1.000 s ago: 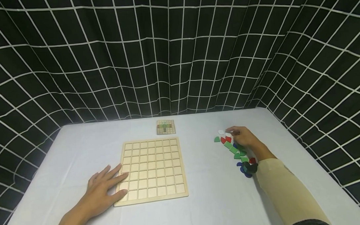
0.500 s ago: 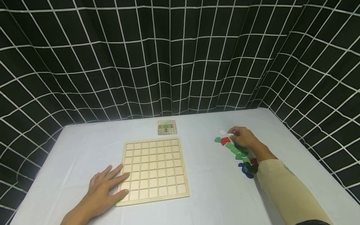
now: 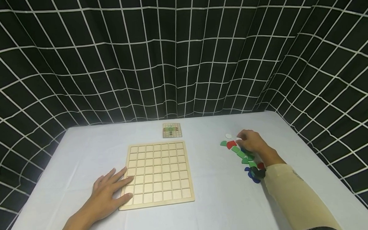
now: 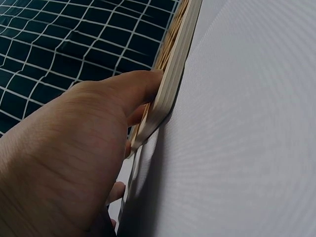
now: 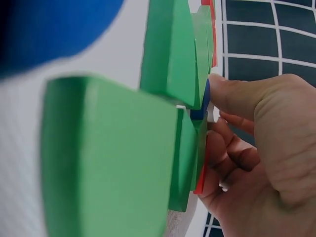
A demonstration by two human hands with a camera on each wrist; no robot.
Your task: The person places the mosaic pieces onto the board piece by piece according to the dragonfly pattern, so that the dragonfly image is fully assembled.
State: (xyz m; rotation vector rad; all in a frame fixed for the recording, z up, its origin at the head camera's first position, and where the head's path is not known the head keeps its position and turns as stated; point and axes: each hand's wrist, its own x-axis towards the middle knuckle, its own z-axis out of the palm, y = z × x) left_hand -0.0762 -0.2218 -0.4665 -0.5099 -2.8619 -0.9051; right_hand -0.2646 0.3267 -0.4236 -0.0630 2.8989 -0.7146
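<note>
In the head view my left hand (image 3: 106,195) lies with fingers spread on the left edge of a square wooden grid board (image 3: 155,178). Its thumb touches the board's rim in the left wrist view. My right hand (image 3: 252,142) is at the far end of a row of coloured pieces, fingers curled. Between thumb and fingers it pinches a small white disc (image 5: 213,113), largely hidden by the fingertips. A blue piece (image 5: 201,109) lies against the thumb tip. Close by are another white disc (image 3: 228,136), a red piece (image 3: 231,144) and several green pieces (image 3: 241,154).
A small pattern card (image 3: 172,130) with a green figure lies behind the board. Blue pieces (image 3: 255,178) sit at the near end of the row, partly under the right wrist. White cloth (image 3: 217,195) covers the table; a dark gridded curtain (image 3: 182,54) hangs behind.
My right fingers have drawn in around the nearer white disc, and it has shifted slightly away from the other one. The left hand stays on the board.
</note>
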